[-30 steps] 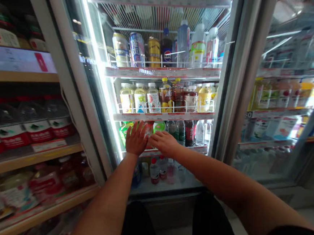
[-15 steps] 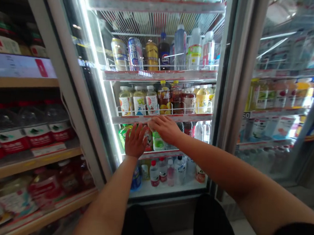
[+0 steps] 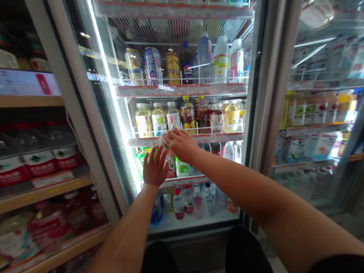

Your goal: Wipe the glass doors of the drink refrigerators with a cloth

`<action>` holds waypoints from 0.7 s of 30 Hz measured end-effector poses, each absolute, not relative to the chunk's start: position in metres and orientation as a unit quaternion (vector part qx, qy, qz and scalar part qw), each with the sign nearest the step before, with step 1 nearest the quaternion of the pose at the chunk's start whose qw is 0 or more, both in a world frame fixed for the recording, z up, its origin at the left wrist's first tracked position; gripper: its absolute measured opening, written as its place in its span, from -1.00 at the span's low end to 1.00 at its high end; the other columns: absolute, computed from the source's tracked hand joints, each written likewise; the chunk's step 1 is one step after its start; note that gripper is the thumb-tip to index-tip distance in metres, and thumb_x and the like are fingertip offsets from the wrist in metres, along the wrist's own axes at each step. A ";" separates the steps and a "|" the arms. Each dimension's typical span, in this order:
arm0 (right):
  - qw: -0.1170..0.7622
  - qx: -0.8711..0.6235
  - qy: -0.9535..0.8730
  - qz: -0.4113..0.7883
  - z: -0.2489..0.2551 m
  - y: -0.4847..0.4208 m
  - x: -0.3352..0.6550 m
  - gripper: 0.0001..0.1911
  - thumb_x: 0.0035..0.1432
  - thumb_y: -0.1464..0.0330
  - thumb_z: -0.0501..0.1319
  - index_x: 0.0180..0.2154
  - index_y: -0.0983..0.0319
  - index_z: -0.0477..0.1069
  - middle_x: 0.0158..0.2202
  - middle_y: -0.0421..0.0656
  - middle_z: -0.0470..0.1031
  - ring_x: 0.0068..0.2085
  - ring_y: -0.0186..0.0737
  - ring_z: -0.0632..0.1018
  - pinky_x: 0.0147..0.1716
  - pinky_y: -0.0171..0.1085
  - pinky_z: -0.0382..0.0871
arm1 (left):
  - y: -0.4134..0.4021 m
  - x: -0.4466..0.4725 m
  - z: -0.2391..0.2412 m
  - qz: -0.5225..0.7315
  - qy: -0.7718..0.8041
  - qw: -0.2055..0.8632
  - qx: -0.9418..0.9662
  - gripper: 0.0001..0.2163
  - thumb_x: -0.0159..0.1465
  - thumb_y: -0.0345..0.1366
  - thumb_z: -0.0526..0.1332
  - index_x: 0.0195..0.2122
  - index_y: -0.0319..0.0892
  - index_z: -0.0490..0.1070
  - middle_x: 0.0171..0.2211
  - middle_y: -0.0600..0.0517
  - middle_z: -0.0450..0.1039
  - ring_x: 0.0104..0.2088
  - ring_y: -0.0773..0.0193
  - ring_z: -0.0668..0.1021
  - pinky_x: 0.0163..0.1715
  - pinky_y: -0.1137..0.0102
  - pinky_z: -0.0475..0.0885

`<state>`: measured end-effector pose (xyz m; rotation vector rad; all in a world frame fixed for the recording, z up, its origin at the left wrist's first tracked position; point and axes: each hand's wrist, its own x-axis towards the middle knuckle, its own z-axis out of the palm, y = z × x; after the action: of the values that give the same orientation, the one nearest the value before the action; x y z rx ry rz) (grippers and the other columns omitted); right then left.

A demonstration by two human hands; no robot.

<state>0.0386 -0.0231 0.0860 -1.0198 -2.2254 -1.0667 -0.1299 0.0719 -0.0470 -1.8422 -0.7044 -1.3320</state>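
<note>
Our left hand [image 3: 155,168] spreads open before the lower shelf's red-labelled bottle [image 3: 171,165]; contact we can't tell. Our right hand [image 3: 179,144] bends its fingers at the middle shelf's front edge [image 3: 219,137], grip unclear, further left than before. The cooler [image 3: 190,224] holds cans and bottles.

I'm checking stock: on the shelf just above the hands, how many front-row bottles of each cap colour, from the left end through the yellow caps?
White-capped bottles: 3
Yellow-capped bottles: 2
Total: 5
</note>
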 end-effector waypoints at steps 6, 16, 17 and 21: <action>0.238 -0.364 -0.814 -0.384 0.095 -0.018 0.031 -0.64 0.39 0.42 0.02 0.16 0.32 0.30 0.14 0.06 0.37 0.11 0.01 0.33 0.06 -0.03 0.27 | 0.071 -0.130 -0.046 -0.523 -0.262 0.388 -0.712 -0.48 0.37 -0.25 0.10 0.36 -0.09 0.12 0.32 -0.11 0.20 0.41 0.10 0.03 0.38 0.06 -0.03; 0.339 -0.401 -0.767 -0.370 0.113 -0.023 0.072 -0.57 0.35 0.50 0.01 0.22 0.32 0.27 0.19 0.04 0.34 0.17 0.03 0.28 0.11 0.01 0.26 | 0.067 -0.129 -0.045 -0.520 -0.269 0.382 -0.715 -0.46 0.39 -0.23 0.07 0.39 -0.05 0.04 0.36 -0.06 0.11 0.41 0.10 0.05 0.39 0.07 -0.06; 0.347 -0.405 -0.761 -0.368 0.114 -0.024 0.077 -0.55 0.33 0.51 0.03 0.23 0.30 0.27 0.19 0.03 0.35 0.17 0.03 0.29 0.12 0.01 0.26 | 0.067 -0.129 -0.044 -0.519 -0.270 0.389 -0.712 -0.45 0.39 -0.24 0.08 0.39 -0.06 0.03 0.36 -0.06 0.11 0.41 0.10 0.05 0.38 0.08 -0.05; 0.339 -0.387 -0.777 -0.364 0.111 -0.030 0.095 -0.52 0.28 0.54 0.08 0.21 0.26 0.31 0.15 -0.01 0.40 0.14 0.00 0.32 0.14 -0.03 0.25 | 0.066 -0.129 -0.043 -0.510 -0.267 0.410 -0.708 -0.42 0.38 -0.26 0.10 0.40 -0.06 -0.02 0.36 -0.07 0.10 0.41 0.11 0.03 0.39 0.11 -0.08</action>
<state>0.0951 -0.0296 0.1109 -1.0079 -2.0229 -0.9473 -0.1289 0.0661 -0.0426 -1.7820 -0.6713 -1.2856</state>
